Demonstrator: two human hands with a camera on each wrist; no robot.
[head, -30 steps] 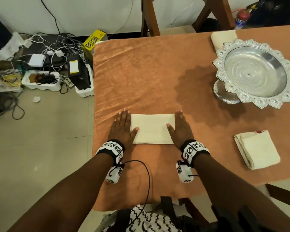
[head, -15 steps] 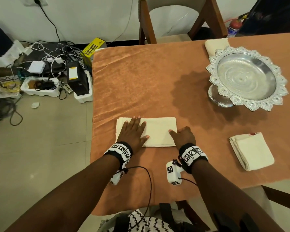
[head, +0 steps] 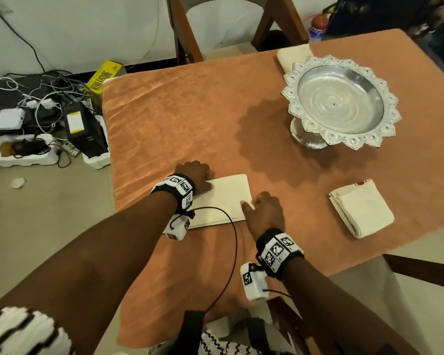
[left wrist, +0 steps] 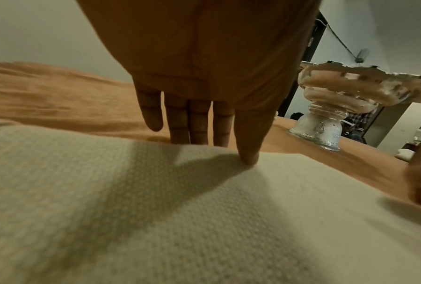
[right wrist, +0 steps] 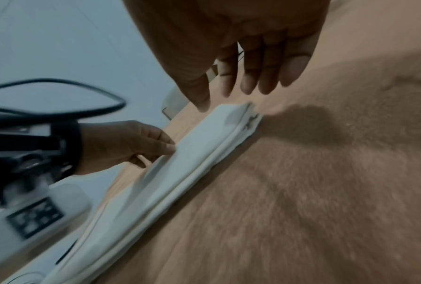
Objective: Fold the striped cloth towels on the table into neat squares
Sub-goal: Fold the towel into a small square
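Both hands at the folded cream towel, near edge of the table

Head view: the towel (head: 223, 198) lay on the orange tablecloth (head: 180, 111), long axis left to right; the left hand (head: 194, 175) rested on its left end and the right hand (head: 264, 213) sat at its near-right corner, so the right hand looked best placed to lift that end and carry it leftward; a second folded towel (head: 360, 208) lay well apart to the right, near the silver bowl (head: 341, 101). Left wrist view: the fingers (left wrist: 198, 123) were straight and loosely spread, thumb tip pressing the weave, unseen from above. Right wrist view: relaxed, slightly parted fingers (right wrist: 250, 73) hovered just above the far corner, holding nothing, and only here did the stacked layers show
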